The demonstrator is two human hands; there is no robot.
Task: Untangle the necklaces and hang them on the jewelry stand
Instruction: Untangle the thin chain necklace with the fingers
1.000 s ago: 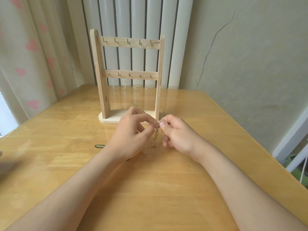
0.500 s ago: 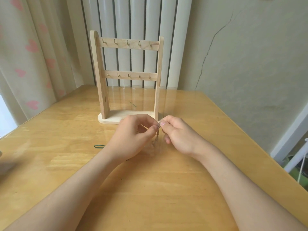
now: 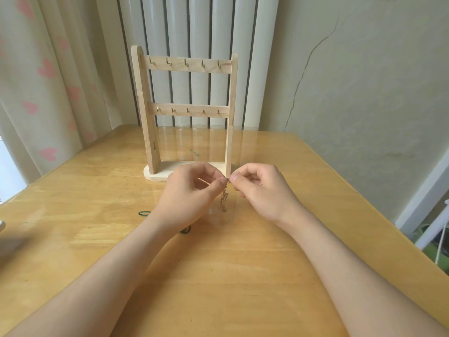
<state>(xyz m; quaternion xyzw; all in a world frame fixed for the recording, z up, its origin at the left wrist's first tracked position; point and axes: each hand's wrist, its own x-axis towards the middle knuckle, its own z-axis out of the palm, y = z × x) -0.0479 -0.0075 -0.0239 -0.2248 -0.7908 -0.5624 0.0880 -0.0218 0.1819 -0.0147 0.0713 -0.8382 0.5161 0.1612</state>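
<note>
A thin gold necklace (image 3: 224, 197) with a small pendant hangs between my hands, just above the table. My left hand (image 3: 187, 194) pinches its chain between thumb and forefinger. My right hand (image 3: 261, 190) pinches the same chain from the other side, fingertips almost touching. Behind them stands the wooden jewelry stand (image 3: 187, 113) with two rails of small brass hooks, all bare. A dark green cord (image 3: 144, 213) lies on the table left of my left wrist, and part of it shows under the wrist.
The wooden table (image 3: 243, 276) has its right edge near a white post (image 3: 427, 198). A wall and radiator pipes rise behind the stand, a curtain at the left. A blurred grey object (image 3: 2, 224) sits at the table's left edge.
Both hands have stayed close together on the chain. My left fingers have curled in lower, and the view has shifted slightly.
</note>
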